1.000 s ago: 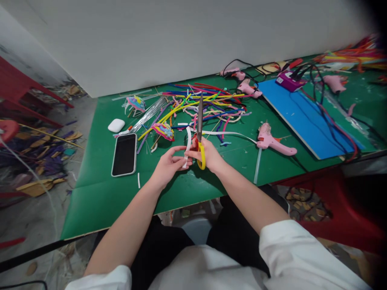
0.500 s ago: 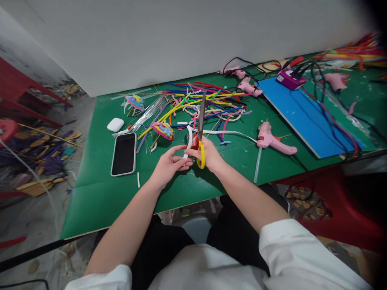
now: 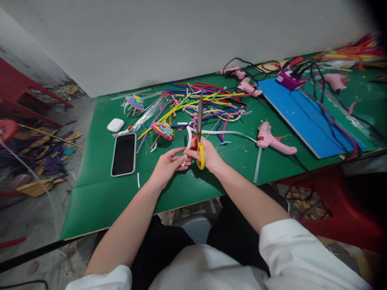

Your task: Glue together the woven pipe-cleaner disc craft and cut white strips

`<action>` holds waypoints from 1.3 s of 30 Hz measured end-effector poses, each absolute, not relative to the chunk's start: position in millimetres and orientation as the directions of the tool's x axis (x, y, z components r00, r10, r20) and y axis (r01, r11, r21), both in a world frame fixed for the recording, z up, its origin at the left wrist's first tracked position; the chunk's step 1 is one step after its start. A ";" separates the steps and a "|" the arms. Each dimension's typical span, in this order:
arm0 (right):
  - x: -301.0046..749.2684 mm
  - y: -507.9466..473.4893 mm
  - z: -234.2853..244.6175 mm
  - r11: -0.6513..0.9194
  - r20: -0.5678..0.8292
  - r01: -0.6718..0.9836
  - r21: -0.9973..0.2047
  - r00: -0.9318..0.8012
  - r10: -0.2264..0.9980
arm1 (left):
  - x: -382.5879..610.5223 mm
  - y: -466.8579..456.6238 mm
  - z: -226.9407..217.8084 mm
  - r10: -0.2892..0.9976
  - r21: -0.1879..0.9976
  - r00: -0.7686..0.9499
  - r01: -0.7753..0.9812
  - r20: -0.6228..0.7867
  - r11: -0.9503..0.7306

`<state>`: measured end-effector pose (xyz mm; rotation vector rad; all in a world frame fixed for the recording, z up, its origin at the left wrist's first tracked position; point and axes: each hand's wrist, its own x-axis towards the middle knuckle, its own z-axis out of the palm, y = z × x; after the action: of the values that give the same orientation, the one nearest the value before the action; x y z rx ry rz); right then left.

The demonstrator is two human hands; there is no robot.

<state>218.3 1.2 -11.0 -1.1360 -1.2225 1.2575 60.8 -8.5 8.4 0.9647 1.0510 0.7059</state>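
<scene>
My left hand [image 3: 171, 164] pinches the lower end of a short white strip [image 3: 189, 137] between thumb and fingers. Close beside it, my right hand [image 3: 208, 155] is closed round scissors [image 3: 199, 121] with red and yellow handles, their blades pointing away from me and looking together. The right fingertips also touch the white strip near the left hand. A longer white strip [image 3: 229, 132] runs from behind the scissors toward a pink glue gun [image 3: 267, 139] on the right. Just beyond the hands lies a pile of coloured pipe cleaners [image 3: 208, 100].
A phone [image 3: 123, 154], a white case [image 3: 115, 125] and a small white offcut [image 3: 138, 180] lie on the left of the green table [image 3: 99, 201]. Two colourful umbrella-like pieces sit by the pile. A blue board [image 3: 308, 121] with a purple power block [image 3: 290, 79] and cables is at right.
The scissors have tilted slightly, their tips moving a little left. The white strip's lower end has shifted slightly in my left fingers. Everything else stays in place.
</scene>
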 end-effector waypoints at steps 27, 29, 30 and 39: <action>215.2 0.1 -10.7 0.069 0.068 0.017 -0.997 -0.025 0.997 | 60.5 -7.6 6.2 0.847 0.880 0.288 -0.027 -0.447 0.474; 215.4 0.3 -11.1 0.070 0.070 0.022 -0.997 -0.024 0.997 | 60.5 -7.5 6.7 0.847 0.880 0.286 -0.025 -0.448 0.474; 215.4 0.3 -11.2 0.069 0.069 0.021 -0.997 -0.025 0.997 | 60.6 -7.5 6.9 0.847 0.880 0.285 -0.023 -0.449 0.474; 213.2 -0.4 -8.4 0.059 0.059 0.023 -0.998 -0.009 0.998 | 60.6 -7.6 7.6 0.868 0.897 0.254 -0.002 -0.428 0.443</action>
<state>213.2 -0.4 -8.4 -1.1787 -1.2590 1.1605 60.6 -7.6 7.6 0.9396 1.1665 0.7277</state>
